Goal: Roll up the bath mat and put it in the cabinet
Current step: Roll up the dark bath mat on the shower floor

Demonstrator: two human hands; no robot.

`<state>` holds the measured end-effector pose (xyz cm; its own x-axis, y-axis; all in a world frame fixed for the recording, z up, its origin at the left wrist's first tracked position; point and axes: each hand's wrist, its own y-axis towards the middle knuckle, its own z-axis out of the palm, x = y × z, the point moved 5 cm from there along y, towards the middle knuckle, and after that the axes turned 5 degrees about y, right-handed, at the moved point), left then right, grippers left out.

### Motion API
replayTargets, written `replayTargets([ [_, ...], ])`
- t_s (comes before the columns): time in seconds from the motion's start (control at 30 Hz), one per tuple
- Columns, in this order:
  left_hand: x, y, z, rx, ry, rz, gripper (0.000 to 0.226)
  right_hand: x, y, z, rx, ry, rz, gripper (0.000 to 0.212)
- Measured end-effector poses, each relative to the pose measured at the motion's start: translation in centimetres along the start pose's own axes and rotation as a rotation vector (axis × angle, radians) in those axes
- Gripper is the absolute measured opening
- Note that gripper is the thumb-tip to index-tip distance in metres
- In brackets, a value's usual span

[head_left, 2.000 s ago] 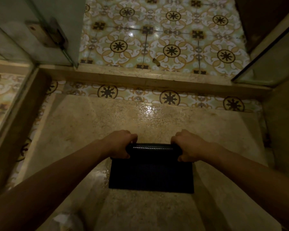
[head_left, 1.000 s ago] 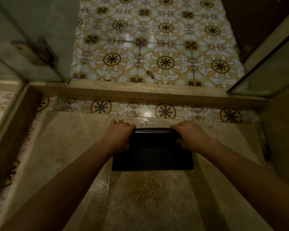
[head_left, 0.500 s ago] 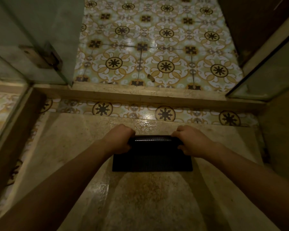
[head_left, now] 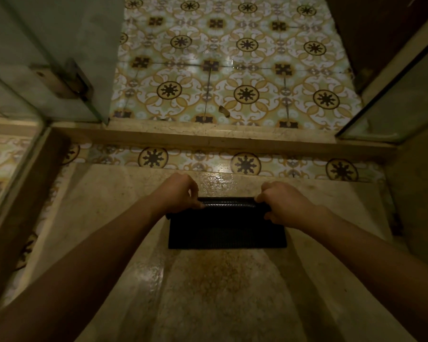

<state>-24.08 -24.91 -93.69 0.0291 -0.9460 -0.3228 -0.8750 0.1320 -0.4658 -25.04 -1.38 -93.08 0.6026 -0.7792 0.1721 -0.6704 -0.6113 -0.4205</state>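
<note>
A black textured bath mat (head_left: 226, 230) lies on the wet beige shower floor, in the middle of the head view. Its far edge is rolled into a tight tube; a short flat strip still lies toward me. My left hand (head_left: 179, 193) grips the left end of the roll, fingers curled over it. My right hand (head_left: 283, 204) grips the right end in the same way. No cabinet is in view.
A raised stone threshold (head_left: 208, 137) crosses the view beyond the mat, with patterned floor tiles (head_left: 232, 70) past it. A glass door with a metal hinge (head_left: 59, 80) stands at the left, a glass panel (head_left: 393, 107) at the right. Walls close in on both sides.
The roll has grown thicker and come toward me, and the flat strip of mat has become shorter. Both hands stay on the ends of the roll.
</note>
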Motion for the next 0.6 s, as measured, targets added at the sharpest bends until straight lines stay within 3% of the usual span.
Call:
replayTargets([
  [0.23, -0.7, -0.1, 1.2, 0.175, 0.091, 0.093, 0.036, -0.8, 0.6, -0.5, 0.056, 0.173, 0.075, 0.037],
  [0.4, -1.2, -0.4, 1.7, 0.127, 0.168, 0.116, 0.047, -0.5, 0.5, 0.7, 0.112, 0.194, 0.114, 0.068],
  [0.5, -1.4, -1.2, 2.8, 0.101, 0.237, 0.140, 0.055, 0.4, 0.4, 1.9, 0.116, 0.132, 0.066, 0.055],
  [0.6, -1.3, -1.9, 3.4, 0.090, 0.276, 0.180, 0.057, 0.8, 0.2, 2.1, 0.091, 0.084, 0.064, 0.059],
])
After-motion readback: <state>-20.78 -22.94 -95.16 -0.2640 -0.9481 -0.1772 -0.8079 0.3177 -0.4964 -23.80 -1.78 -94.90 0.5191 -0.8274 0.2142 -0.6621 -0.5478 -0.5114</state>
